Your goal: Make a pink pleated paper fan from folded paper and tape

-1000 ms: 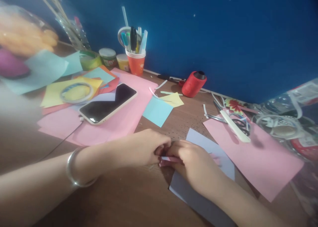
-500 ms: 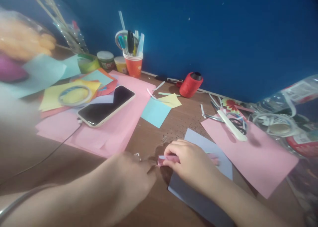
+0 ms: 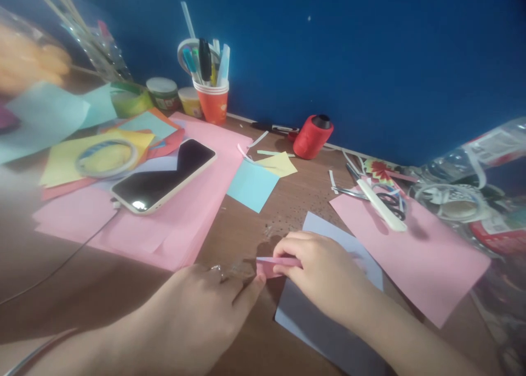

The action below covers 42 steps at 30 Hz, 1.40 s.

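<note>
My right hand (image 3: pixel 318 272) is closed on a small folded pink paper piece (image 3: pixel 273 265), held over a lavender paper sheet (image 3: pixel 329 321) on the wooden table (image 3: pixel 255 222). My left hand (image 3: pixel 201 315) lies low on the table just left of it, with a thumb and finger reaching toward the pink piece's left end and something thin and clear, perhaps tape, at its fingertips. Whether the left hand grips anything is unclear.
A phone (image 3: pixel 162 178) lies on a big pink sheet (image 3: pixel 172 222) with a tape roll (image 3: pixel 106 158) and coloured papers to the left. An orange pen cup (image 3: pixel 211 99), a red thread spool (image 3: pixel 312 136), scissors (image 3: pixel 382 200) on another pink sheet (image 3: pixel 415 250) and plastic bags stand around.
My left hand has let go of the pink piece, pulled back toward me and come down onto the table, then reached to the piece's left end. The right hand keeps holding it.
</note>
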Each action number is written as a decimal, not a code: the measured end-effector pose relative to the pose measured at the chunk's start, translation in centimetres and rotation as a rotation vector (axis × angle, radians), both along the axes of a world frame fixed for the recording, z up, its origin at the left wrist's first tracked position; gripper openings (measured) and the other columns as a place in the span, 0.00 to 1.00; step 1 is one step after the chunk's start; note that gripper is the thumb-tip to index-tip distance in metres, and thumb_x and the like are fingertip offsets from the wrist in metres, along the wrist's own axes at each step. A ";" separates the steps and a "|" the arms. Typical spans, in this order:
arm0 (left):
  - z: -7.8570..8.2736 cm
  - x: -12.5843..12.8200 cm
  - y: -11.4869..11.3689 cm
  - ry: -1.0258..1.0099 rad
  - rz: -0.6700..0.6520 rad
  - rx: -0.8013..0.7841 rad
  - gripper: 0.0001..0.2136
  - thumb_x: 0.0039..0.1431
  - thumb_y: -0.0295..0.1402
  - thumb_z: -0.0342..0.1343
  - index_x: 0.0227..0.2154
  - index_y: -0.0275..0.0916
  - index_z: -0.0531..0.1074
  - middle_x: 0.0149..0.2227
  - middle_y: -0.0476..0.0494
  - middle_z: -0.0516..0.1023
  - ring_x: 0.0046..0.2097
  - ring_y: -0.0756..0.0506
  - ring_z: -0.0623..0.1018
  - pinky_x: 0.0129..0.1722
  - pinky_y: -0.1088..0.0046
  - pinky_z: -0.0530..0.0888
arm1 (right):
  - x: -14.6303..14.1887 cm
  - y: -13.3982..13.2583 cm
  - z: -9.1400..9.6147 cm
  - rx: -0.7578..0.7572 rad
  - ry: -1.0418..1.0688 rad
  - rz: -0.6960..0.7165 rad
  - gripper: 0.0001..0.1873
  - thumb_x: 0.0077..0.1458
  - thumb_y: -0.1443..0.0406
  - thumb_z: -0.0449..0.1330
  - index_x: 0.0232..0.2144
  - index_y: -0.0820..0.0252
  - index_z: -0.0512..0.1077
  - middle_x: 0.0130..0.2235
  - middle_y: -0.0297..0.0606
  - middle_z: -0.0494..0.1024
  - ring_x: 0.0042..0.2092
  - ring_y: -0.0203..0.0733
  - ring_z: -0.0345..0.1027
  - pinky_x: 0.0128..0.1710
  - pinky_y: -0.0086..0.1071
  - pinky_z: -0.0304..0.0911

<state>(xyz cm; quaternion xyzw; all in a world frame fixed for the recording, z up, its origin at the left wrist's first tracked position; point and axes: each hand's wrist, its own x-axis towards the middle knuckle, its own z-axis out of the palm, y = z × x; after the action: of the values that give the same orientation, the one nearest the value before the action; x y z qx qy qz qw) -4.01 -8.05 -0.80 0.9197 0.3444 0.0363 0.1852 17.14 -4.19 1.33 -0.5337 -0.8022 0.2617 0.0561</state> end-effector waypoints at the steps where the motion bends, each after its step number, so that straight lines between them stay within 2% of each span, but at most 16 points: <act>1: 0.1 0.0 0.1 0.032 -0.026 0.047 0.27 0.48 0.25 0.48 0.54 0.39 0.59 0.43 0.38 0.74 0.36 0.44 0.74 0.31 0.70 0.70 | 0.3 0.1 0.2 -0.010 -0.021 -0.010 0.08 0.47 0.72 0.58 0.22 0.54 0.70 0.25 0.26 0.71 0.28 0.31 0.62 0.24 0.27 0.48; 6: 0.7 0.3 0.6 0.181 -0.108 0.290 0.23 0.47 0.22 0.47 0.50 0.37 0.64 0.38 0.41 0.75 0.26 0.47 0.71 0.23 0.70 0.68 | 2.4 0.8 0.8 -0.112 -0.104 -0.082 0.06 0.46 0.70 0.57 0.22 0.54 0.70 0.25 0.27 0.71 0.27 0.32 0.61 0.23 0.27 0.47; 9: 0.7 0.6 0.9 0.150 -0.143 0.397 0.18 0.48 0.23 0.48 0.44 0.35 0.68 0.39 0.40 0.74 0.31 0.45 0.72 0.28 0.67 0.70 | 3.6 1.0 0.9 -0.147 -0.102 -0.105 0.05 0.46 0.69 0.57 0.22 0.54 0.69 0.26 0.28 0.72 0.27 0.33 0.61 0.23 0.27 0.47; 12: 0.6 1.0 1.0 0.085 -0.175 0.440 0.15 0.48 0.21 0.48 0.39 0.37 0.71 0.37 0.42 0.74 0.36 0.44 0.72 0.35 0.66 0.71 | 4.3 1.1 0.9 -0.164 -0.061 -0.095 0.06 0.46 0.70 0.55 0.23 0.54 0.69 0.27 0.28 0.72 0.29 0.34 0.62 0.24 0.27 0.48; 16: 0.6 1.4 0.4 0.044 -0.223 0.529 0.17 0.50 0.22 0.46 0.42 0.38 0.70 0.45 0.42 0.72 0.44 0.44 0.71 0.41 0.69 0.70 | 4.8 0.9 0.8 -0.174 -0.014 -0.078 0.06 0.46 0.70 0.54 0.22 0.55 0.68 0.27 0.27 0.72 0.29 0.34 0.62 0.25 0.27 0.48; 19: 0.8 1.8 0.0 0.077 -0.219 0.562 0.16 0.51 0.23 0.47 0.43 0.37 0.69 0.44 0.41 0.73 0.44 0.44 0.72 0.41 0.69 0.70 | 5.2 0.5 0.7 -0.183 -0.014 -0.104 0.06 0.46 0.70 0.54 0.21 0.55 0.68 0.26 0.28 0.71 0.27 0.34 0.61 0.24 0.27 0.48; 22: 0.9 2.4 0.1 0.126 -0.234 0.539 0.15 0.49 0.21 0.48 0.40 0.36 0.70 0.40 0.41 0.74 0.41 0.44 0.72 0.38 0.69 0.70 | 5.5 0.1 0.4 -0.162 0.012 -0.120 0.09 0.45 0.72 0.52 0.22 0.55 0.68 0.26 0.27 0.71 0.27 0.34 0.61 0.24 0.27 0.48; 25: 1.0 3.3 0.8 0.163 -0.255 0.530 0.12 0.49 0.21 0.47 0.36 0.36 0.69 0.33 0.43 0.73 0.36 0.45 0.72 0.31 0.70 0.70 | 5.6 -0.2 0.2 -0.113 0.044 -0.097 0.13 0.42 0.76 0.49 0.22 0.55 0.68 0.26 0.27 0.70 0.28 0.33 0.60 0.25 0.26 0.48; 28: 1.0 4.0 1.9 0.151 -0.201 0.519 0.10 0.49 0.19 0.45 0.30 0.37 0.68 0.27 0.47 0.69 0.28 0.46 0.70 0.23 0.71 0.67 | 5.6 -0.3 0.0 -0.066 0.075 -0.047 0.14 0.40 0.78 0.48 0.21 0.57 0.67 0.26 0.28 0.69 0.29 0.33 0.59 0.26 0.26 0.48; 30: 1.0 4.3 2.6 0.094 -0.137 0.513 0.10 0.51 0.19 0.45 0.31 0.37 0.68 0.28 0.46 0.68 0.28 0.46 0.70 0.24 0.70 0.67 | 5.7 -0.5 -0.3 -0.024 0.089 -0.017 0.12 0.41 0.78 0.49 0.21 0.58 0.66 0.25 0.28 0.68 0.28 0.33 0.59 0.26 0.26 0.48; 33: 1.0 4.4 3.4 -0.039 0.062 0.503 0.13 0.55 0.25 0.48 0.44 0.36 0.65 0.39 0.41 0.70 0.38 0.42 0.70 0.33 0.64 0.68 | 5.8 -0.7 -0.5 0.042 0.079 0.008 0.12 0.43 0.79 0.50 0.21 0.58 0.64 0.24 0.28 0.67 0.28 0.33 0.58 0.27 0.27 0.48; 35: 1.0 4.5 3.8 -0.117 0.147 0.390 0.13 0.56 0.28 0.50 0.45 0.37 0.64 0.41 0.42 0.69 0.41 0.42 0.69 0.38 0.63 0.67 | 5.9 -0.8 -0.7 0.073 0.067 0.017 0.12 0.44 0.79 0.50 0.22 0.58 0.65 0.24 0.29 0.67 0.29 0.33 0.58 0.27 0.27 0.48; 38: 0.6 4.5 4.0 -0.177 0.146 0.094 0.04 0.57 0.28 0.50 0.33 0.39 0.68 0.32 0.49 0.71 0.35 0.48 0.70 0.37 0.69 0.66 | 6.3 -1.1 -1.0 0.112 0.068 0.069 0.12 0.49 0.78 0.50 0.27 0.57 0.68 0.27 0.30 0.68 0.31 0.35 0.59 0.29 0.28 0.50; 39: 0.5 4.5 4.1 -0.185 0.159 0.017 0.04 0.56 0.26 0.50 0.30 0.39 0.69 0.29 0.51 0.71 0.33 0.49 0.70 0.35 0.71 0.66 | 6.4 -1.2 -1.1 0.129 0.071 0.096 0.13 0.51 0.77 0.50 0.30 0.56 0.68 0.28 0.31 0.69 0.31 0.36 0.59 0.29 0.28 0.51; 42: 0.0 4.4 4.2 -0.194 0.217 -0.067 0.07 0.52 0.20 0.50 0.27 0.39 0.68 0.28 0.52 0.70 0.30 0.51 0.69 0.32 0.73 0.65 | 6.8 -1.4 -1.9 0.208 0.076 0.154 0.11 0.56 0.73 0.49 0.34 0.56 0.69 0.30 0.33 0.70 0.32 0.37 0.59 0.30 0.30 0.52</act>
<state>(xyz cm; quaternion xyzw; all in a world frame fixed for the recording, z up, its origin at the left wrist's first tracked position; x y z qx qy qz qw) 0.34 -3.90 -0.75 0.8625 0.4233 0.1333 0.2430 23.96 -5.58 -0.54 -0.4514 -0.8609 0.2008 0.1212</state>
